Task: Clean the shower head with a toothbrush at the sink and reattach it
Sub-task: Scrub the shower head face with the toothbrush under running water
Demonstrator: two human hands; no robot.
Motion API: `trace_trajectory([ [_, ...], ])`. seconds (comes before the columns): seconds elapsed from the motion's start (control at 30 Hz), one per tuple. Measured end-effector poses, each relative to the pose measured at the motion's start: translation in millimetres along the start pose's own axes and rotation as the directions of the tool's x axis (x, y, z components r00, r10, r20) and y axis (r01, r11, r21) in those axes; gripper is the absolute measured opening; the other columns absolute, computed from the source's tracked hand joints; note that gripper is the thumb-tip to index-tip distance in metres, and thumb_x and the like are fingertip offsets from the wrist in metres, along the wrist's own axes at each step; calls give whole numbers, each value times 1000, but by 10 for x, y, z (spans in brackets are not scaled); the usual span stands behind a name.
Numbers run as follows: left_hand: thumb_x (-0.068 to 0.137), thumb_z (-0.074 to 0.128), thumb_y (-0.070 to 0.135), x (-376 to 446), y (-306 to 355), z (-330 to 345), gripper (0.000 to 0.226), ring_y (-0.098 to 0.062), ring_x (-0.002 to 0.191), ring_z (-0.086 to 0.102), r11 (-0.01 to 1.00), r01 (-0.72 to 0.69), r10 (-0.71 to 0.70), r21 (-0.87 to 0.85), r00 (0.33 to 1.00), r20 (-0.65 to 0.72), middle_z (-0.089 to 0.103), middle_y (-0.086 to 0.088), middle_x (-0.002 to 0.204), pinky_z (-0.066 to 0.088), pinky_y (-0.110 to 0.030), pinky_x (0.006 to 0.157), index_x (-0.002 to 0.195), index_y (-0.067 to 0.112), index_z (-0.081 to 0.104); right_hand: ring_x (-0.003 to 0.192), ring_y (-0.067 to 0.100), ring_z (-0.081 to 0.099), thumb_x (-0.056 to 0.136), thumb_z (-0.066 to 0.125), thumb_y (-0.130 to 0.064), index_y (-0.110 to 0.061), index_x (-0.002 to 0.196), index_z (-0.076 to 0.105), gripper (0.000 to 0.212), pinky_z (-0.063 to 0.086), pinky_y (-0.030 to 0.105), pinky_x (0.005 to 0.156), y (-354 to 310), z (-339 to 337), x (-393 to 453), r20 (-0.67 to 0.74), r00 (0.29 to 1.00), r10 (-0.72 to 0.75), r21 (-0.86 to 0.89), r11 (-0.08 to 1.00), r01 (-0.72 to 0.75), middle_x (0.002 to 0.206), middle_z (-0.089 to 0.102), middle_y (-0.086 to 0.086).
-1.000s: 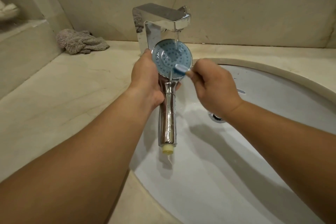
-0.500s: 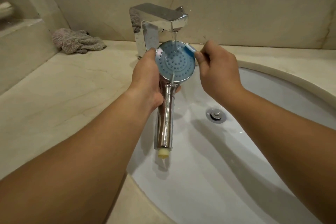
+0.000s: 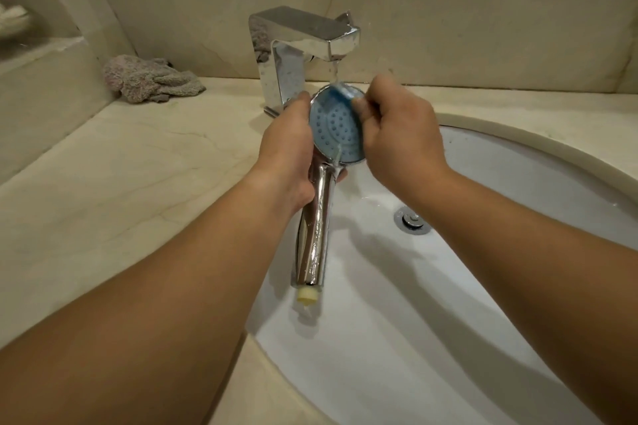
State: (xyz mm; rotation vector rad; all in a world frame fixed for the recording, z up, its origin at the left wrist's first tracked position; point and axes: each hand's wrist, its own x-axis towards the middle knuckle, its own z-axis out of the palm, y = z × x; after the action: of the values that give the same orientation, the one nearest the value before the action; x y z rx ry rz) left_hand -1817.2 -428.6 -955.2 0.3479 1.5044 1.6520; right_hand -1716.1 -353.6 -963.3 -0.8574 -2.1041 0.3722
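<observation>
One shower head (image 3: pixel 336 129), blue face toward the camera, handle running down toward the viewer, left hand (image 3: pixel 288 152) grip wrapped round its neck, one toothbrush (image 3: pixel 343 91) pinched in right hand (image 3: pixel 397 134) at its top rim, one tap (image 3: pixel 303 44) running.

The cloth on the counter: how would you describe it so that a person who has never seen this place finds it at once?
Start at the chrome tap behind the sink. Look left along the counter to the corner by the wall. There lies the cloth, a crumpled grey-pink fuzzy heap, the only soft thing on the counter.
</observation>
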Motion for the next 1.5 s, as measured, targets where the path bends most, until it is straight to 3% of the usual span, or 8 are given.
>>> trace_trajectory([
  [0.2,102,45,57,2,17,-10,47,-33,100,76,1000,3,-3,7,1000,6,81,-6,101,58,-53,91,118,21,70,72,22,51,99,47,-33,-17,85,47,22,41,35,56,57,-23,40,-10,1000,24,-38,999,-25,78,53,0],
  [0.33,102,44,57,5,41,-28,51,-34,101,75,999,-11,11,-40,1000,2,80,-12,105,56,-53,94,122,18,70,64,25,50,97,50,-24,-13,85,52,16,38,33,51,34,15,-142,89,969,-232,-54,970,237,79,53,2],
  [0.47,104,39,58,24,42,-31,53,-33,100,76,1000,-3,3,-16,1000,4,80,-10,106,58,-46,83,123,20,70,62,17,42,99,47,-30,-20,81,43,21,29,28,49,107,-57,-36,22,998,-62,-59,996,63,77,48,-4],
  [0.6,102,45,58,32,22,-35,53,-36,107,74,999,-7,7,-47,1000,10,79,-12,108,54,-54,97,122,18,71,56,28,46,92,52,-20,-12,82,51,13,38,35,46,47,4,-159,96,921,-378,-125,913,388,76,53,7],
  [0.7,102,43,59,43,31,-35,53,-34,101,75,999,0,1,-49,1000,18,80,-11,106,56,-51,95,123,19,71,62,27,48,96,49,-23,-12,84,51,16,41,37,50,71,-23,-61,34,967,-252,-114,960,254,79,52,4],
  [0.83,103,41,59,75,37,-61,56,-30,93,74,997,19,-16,-76,999,32,80,-10,106,56,-46,87,123,16,72,54,26,43,89,51,-15,-11,81,52,9,30,29,44,103,-14,-155,104,898,-427,-143,887,438,74,53,7],
  [1.2,105,38,52,70,49,-63,52,-29,89,75,994,29,-26,-108,999,34,80,-11,106,58,-38,69,123,17,72,60,22,43,99,47,-28,-19,80,43,22,34,32,49,185,-39,-74,19,989,-149,-85,985,150,75,47,-1],
  [1.5,107,36,49,76,58,-89,52,-31,81,75,985,36,-38,-167,999,-8,79,-16,106,59,-40,65,123,13,70,55,21,39,98,49,-22,-10,82,51,21,30,29,46,240,-11,-197,42,955,-295,-113,948,298,72,45,0],
])
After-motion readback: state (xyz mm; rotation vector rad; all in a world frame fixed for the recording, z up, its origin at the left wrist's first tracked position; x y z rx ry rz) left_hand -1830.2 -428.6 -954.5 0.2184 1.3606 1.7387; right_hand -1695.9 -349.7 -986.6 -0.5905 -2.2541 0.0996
